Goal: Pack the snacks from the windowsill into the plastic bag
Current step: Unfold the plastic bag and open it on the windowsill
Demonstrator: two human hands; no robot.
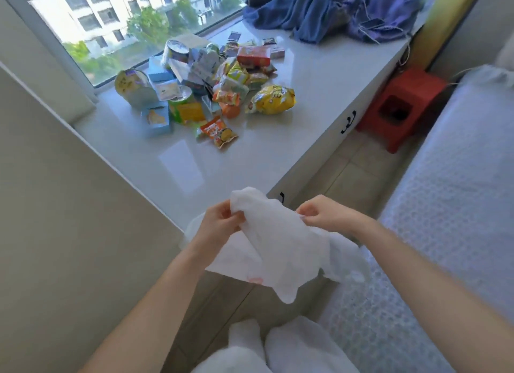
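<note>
Your left hand [219,222] and right hand [319,214] are raised side by side at the near windowsill [250,161] edge, forearms angled inward. The fingers [306,215] of each are curled, pinching the white bag [278,250] that hangs between them. The snacks [211,88] lie heaped far left, by the window.

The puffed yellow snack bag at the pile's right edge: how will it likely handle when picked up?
The yellow snack bag looks air-puffed, so it is probably light for its size and likely to dent under a firm grip. Its glossy film may be slippery. On the smooth windowsill it would probably slide, not roll, if pushed.
</note>
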